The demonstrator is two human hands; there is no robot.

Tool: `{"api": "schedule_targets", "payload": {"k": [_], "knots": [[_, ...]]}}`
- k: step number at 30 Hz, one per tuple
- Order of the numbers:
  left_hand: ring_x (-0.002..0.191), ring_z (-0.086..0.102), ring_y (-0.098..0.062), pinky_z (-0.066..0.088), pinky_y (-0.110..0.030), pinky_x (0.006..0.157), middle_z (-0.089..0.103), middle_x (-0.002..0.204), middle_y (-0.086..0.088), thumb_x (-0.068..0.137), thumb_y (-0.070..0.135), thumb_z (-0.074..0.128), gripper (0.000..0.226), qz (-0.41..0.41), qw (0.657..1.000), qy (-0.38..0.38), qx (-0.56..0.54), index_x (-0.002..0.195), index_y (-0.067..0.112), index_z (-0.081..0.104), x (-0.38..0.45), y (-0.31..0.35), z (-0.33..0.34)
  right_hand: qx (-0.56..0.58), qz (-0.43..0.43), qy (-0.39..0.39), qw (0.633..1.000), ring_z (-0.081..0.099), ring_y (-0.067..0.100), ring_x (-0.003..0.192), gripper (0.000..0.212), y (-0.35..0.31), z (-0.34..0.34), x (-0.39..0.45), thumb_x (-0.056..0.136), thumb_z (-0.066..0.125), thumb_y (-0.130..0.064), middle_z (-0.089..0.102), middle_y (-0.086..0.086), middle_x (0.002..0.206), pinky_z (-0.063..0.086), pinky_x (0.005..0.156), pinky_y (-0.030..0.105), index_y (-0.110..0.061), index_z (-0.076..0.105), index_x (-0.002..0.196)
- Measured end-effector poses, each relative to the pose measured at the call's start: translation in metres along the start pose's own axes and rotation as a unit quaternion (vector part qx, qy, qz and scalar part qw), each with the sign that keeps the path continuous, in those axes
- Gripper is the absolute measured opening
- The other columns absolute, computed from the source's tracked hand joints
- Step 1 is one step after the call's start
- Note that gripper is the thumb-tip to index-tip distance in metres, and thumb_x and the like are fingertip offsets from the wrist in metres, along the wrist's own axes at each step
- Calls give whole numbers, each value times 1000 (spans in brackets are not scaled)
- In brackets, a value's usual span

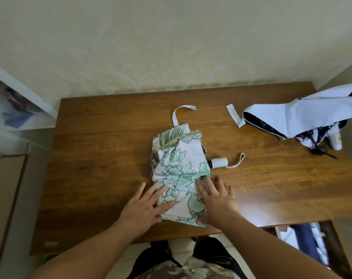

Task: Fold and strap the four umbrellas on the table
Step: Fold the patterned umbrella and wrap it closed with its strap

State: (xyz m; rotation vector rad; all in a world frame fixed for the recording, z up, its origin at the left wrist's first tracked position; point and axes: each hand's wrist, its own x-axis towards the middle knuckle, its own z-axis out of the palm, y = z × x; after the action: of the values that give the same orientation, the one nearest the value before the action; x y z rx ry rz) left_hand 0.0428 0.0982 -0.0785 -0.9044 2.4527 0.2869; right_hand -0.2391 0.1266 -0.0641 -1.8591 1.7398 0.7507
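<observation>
hands flat, fingers spread: left hand [145, 206] and right hand [217, 198] press near edge of floral umbrella [179, 168] mid-tabletop [90, 158]. smooth panels flat, roll tight toward strap [181, 112] at far side. white umbrella [304, 119] far right, unfolded.

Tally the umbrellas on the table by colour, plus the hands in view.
Green floral umbrella: 1
Pale blue umbrella with dark lining: 1
Hands: 2, left hand and right hand, both flat on the floral one
Total: 4
</observation>
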Motion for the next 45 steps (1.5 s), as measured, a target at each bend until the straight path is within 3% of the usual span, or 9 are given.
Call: {"api": "schedule_targets", "payload": {"k": [5,9,13,16,18,30,33,36,45], "knots": [[157,-24,-25,-12,-57,126,-21,172,8,106,59,34,60,44,998,7,-47,160,59,7,-19,-29,10,-12,6,-15,1000,-18,49,154,129,-4,-2,-3,81,54,-87,-31,0,169,-2,123,70,-29,-33,157],[123,57,-8,42,-46,112,68,121,22,100,52,31,38,-68,978,117,-161,108,45,68,-10,-36,-24,-25,6,-24,999,-17,52,154,129,-6,-3,-3,83,52,-86,-32,4,168,-3,121,72,-25,-33,157],[89,61,-9,50,-32,73,66,94,14,103,38,54,8,-273,805,249,-463,102,32,59,17,-34,-82,-35,10,-23,999,-15,52,154,128,-8,-3,-2,84,54,-84,-30,4,169,-3,120,74,-24,-32,157],[94,66,-9,50,-25,67,67,111,8,102,27,65,40,-298,647,211,-669,130,39,39,34,-29,-124,-37,12,-22,999,-12,52,155,130,-8,-5,-2,82,56,-84,-28,4,170,-3,120,75,-24,-30,158],[92,69,-12,52,-24,66,68,113,7,101,21,67,54,-292,614,216,-701,141,42,38,43,-29,-135,-39,10,-18,999,-10,52,155,131,-9,-7,-3,81,58,-84,-25,4,171,-2,119,76,-24,-28,159],[93,74,-14,63,-46,87,77,100,10,95,19,75,31,-278,675,269,-628,102,48,71,46,-44,-122,6,-19,-19,1000,-3,48,157,125,-2,-17,-5,78,69,-78,-14,-3,173,3,121,74,-31,-8,164],[92,74,-12,62,-41,89,77,98,12,96,14,74,29,-269,670,276,-634,106,42,73,40,-43,-127,96,-45,-12,994,31,33,152,77,14,-39,-6,88,70,-64,21,-4,170,32,120,61,-38,39,154],[94,73,-12,60,-32,86,76,99,11,97,12,73,27,-269,670,281,-633,110,35,75,35,-44,-129,151,-60,131,978,67,21,106,13,31,-75,-7,100,60,-33,69,-4,115,56,79,34,-29,69,109],[97,70,-8,61,-34,85,74,107,12,97,14,73,25,-268,673,268,-634,109,36,76,24,-43,-127,305,-35,251,918,52,21,130,75,8,-165,-2,93,64,-31,54,-3,144,52,104,42,-42,27,158]]}}
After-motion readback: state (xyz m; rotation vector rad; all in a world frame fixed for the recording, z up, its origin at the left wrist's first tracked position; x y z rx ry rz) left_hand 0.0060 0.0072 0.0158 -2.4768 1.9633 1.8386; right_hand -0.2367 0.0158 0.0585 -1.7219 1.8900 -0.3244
